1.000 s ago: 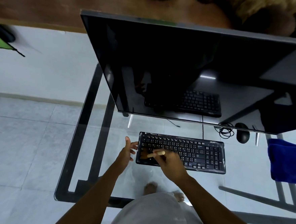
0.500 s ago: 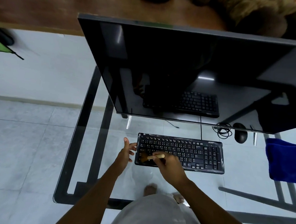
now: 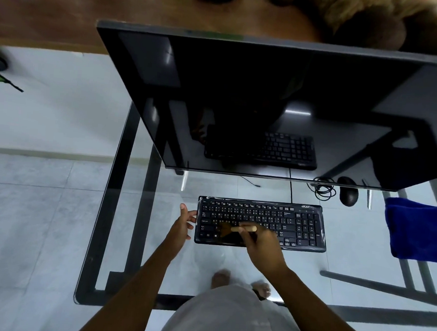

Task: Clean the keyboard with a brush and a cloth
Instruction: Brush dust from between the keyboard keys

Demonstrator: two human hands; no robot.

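Glass tabletop [image 3: 348,254] holds the keyboard [image 3: 291,222], its long axis running rightward from the right hand [image 3: 263,246] gripping the brush [image 3: 244,228]; the left hand [image 3: 180,227], relaxed and holding nothing, sits just leftward

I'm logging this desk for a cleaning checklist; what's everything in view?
black computer keyboard: one, black, middle of the desk
wooden-handled brush: one, tan, over the keyboard's left keys
thick blue cloth: one, blue, far right of the keyboard
black computer mouse: one, black, behind keyboard, right
coiled black cable: one, black, beside the mouse
large dark monitor: one, black, behind the keyboard
glass desk with black frame: one, clear, beneath everything
left hand: one, touching the keyboard's left edge
right hand: one, gripping the brush
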